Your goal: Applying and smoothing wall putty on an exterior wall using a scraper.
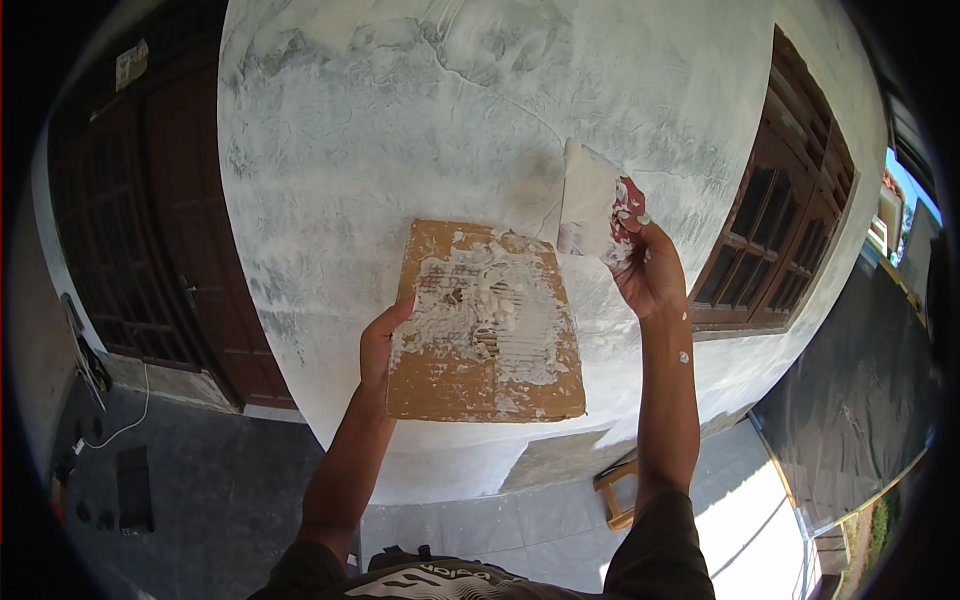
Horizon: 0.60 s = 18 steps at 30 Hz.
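My left hand grips the left edge of a brown cardboard piece. White putty is smeared over its middle, with a thicker lump near the top. In my right hand is a putty knife with a wide blade and a red handle, both caked with putty. The blade stands up against or just in front of the wall; I cannot tell whether it touches. Its lower edge is close to the cardboard's upper right corner. The wall is patchy white and grey, with a thin crack running down toward the blade.
A brown wooden door is at the left, and a brown window with wooden frames at the right. Below on the tiled floor stands a small wooden stool. A dark sheet hangs at the far right. A white cable lies at the lower left.
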Motion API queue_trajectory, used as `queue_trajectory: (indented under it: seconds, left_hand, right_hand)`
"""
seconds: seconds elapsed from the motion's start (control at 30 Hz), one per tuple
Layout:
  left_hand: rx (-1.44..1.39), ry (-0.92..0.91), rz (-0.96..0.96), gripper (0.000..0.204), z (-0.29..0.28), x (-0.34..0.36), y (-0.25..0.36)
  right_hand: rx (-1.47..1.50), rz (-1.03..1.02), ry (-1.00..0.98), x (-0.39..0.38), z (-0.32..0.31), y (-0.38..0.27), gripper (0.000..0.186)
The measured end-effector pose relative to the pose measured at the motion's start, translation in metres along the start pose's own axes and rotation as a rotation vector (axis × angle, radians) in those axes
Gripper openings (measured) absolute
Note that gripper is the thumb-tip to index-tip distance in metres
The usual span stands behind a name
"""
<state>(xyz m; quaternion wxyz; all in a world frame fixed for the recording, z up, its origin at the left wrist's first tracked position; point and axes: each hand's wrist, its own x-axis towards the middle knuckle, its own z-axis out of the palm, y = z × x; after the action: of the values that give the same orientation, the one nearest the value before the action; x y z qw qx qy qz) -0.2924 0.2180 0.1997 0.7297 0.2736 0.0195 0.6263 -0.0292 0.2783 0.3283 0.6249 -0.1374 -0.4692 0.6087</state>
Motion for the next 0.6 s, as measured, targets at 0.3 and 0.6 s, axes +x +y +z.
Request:
queue_trajectory:
  seconds: [0.3,0.6]
  left_hand:
    - [-0.018,-0.116,0.009,0.039,0.034,0.103,0.125]
    - [-0.099,-0.192,0.0,0.041,0.005,0.133,0.129]
  right_hand:
    - [-0.969,-1.124,0.154,0.199,0.154,-0.059,0.024]
    - [-1.93,-1.53,0.244,0.304,0.172,-0.011,0.045]
